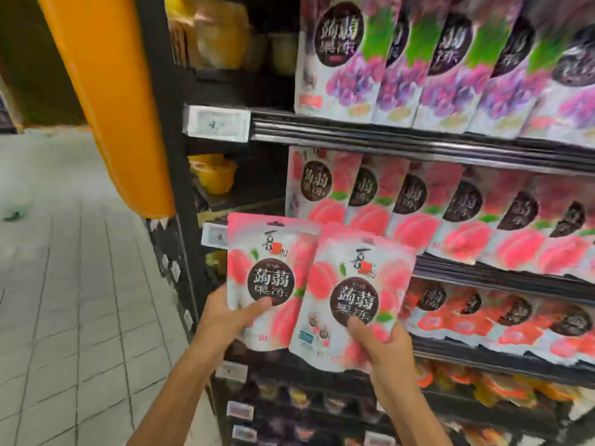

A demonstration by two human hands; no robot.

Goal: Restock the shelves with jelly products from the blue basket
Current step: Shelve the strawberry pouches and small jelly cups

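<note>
My left hand (230, 318) grips a pink peach jelly pouch (267, 252) by its lower left corner, thumb across the front. My right hand (381, 344) grips a second peach jelly pouch (357, 284) at its bottom edge; this pouch overlaps the first one's right side. Both pouches stand upright in front of the shelf unit. Just behind and to the right runs the row of matching peach pouches (457, 207) on its shelf. The blue basket is out of view.
Purple grape pouches (418, 59) fill the shelf above, red pouches (515, 317) the shelf below. A black upright (167, 130) with price tags divides off a bay holding yellow cups (214, 175). An orange column (109, 91) hangs at the left over the tiled floor (64, 284).
</note>
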